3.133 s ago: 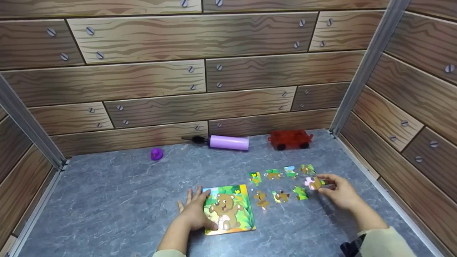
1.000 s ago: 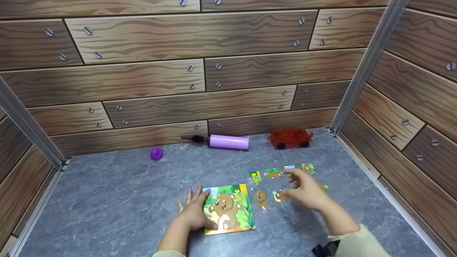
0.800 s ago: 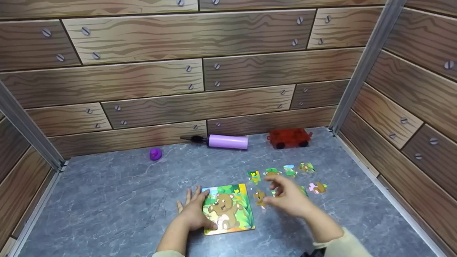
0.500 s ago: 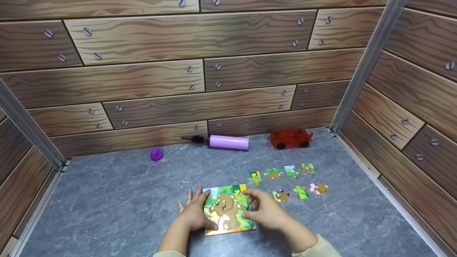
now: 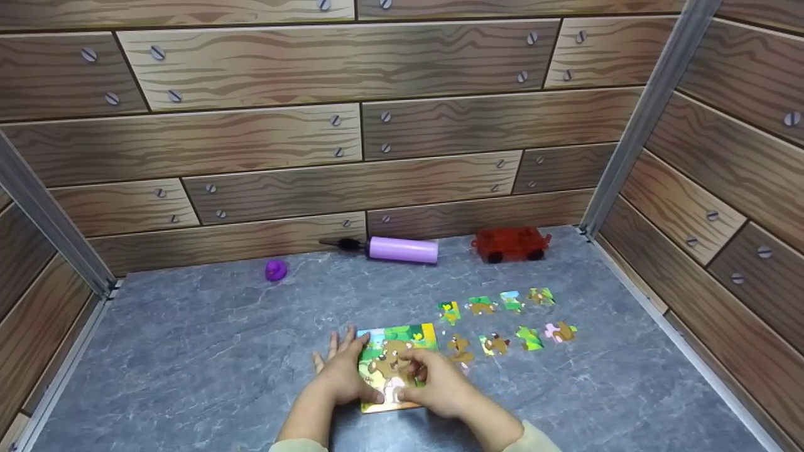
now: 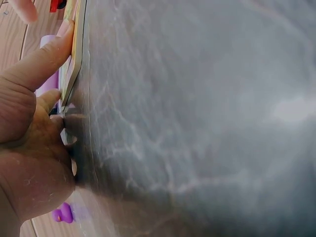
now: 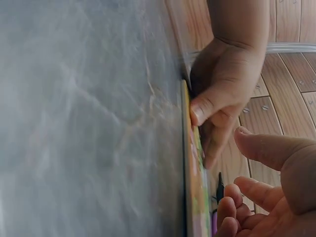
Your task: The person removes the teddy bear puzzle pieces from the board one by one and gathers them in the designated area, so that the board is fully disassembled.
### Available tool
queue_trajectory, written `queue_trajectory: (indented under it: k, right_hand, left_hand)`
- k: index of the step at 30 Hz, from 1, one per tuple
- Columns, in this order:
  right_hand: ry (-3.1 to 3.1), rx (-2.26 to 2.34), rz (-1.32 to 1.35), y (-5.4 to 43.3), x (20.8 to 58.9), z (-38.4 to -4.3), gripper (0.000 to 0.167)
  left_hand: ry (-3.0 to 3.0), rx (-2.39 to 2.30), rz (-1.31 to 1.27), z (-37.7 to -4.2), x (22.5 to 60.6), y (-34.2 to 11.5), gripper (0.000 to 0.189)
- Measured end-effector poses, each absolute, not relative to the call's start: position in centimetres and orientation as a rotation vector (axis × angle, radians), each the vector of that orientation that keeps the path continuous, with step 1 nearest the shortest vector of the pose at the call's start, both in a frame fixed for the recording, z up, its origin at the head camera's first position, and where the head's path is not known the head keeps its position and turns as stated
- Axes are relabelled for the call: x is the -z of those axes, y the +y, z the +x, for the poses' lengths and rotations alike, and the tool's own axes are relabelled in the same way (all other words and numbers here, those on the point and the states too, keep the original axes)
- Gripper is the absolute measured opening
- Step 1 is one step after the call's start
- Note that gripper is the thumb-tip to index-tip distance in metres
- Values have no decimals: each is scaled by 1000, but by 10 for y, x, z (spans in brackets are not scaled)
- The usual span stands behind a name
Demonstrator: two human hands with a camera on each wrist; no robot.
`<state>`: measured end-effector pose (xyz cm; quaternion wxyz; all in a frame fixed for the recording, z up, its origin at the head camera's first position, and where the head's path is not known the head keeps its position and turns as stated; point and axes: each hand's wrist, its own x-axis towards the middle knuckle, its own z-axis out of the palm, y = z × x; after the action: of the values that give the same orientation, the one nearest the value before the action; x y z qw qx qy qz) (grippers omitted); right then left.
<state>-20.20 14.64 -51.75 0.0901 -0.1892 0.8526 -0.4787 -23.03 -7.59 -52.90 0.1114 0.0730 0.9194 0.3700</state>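
A square puzzle board (image 5: 383, 336) with a bear picture lies flat on the grey table. My left hand (image 5: 339, 375) rests at its left side, fingers spread and thumb over the lower left corner. In the left wrist view, that thumb (image 6: 52, 54) lies on the edge of the board (image 6: 74, 64). Over the right half of the board, my right hand (image 5: 443, 384) is loosely bent and hides part of the picture. The right wrist view shows this hand (image 7: 276, 182) with thumb and fingers apart, nothing between them, close beside the board (image 7: 195, 168).
Several loose puzzle pieces (image 5: 495, 343) lie in two rows right of the board. Along the back wall sit a purple rubber duck (image 5: 275, 270), a purple hand pump (image 5: 403, 250) with a black end and a red toy wagon (image 5: 510, 243). Wood-patterned walls (image 5: 251, 150) enclose the table.
My right hand has let go of the pink-and-brown piece at the far right and moved left, past the other pieces, to over the board. The left hand stays put.
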Motion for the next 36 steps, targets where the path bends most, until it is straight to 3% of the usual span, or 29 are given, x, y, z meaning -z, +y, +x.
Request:
queue_trajectory:
  k: [21, 36]
  right_hand:
    - [2778, 1210, -606, 125, 534, -197, 40]
    - [2794, 1211, -649, 126, 535, -196, 37]
  left_hand:
    - [2698, -1081, 244, -230, 527, -78, 119]
    - [2677, -1007, 235, -232, 524, -79, 126]
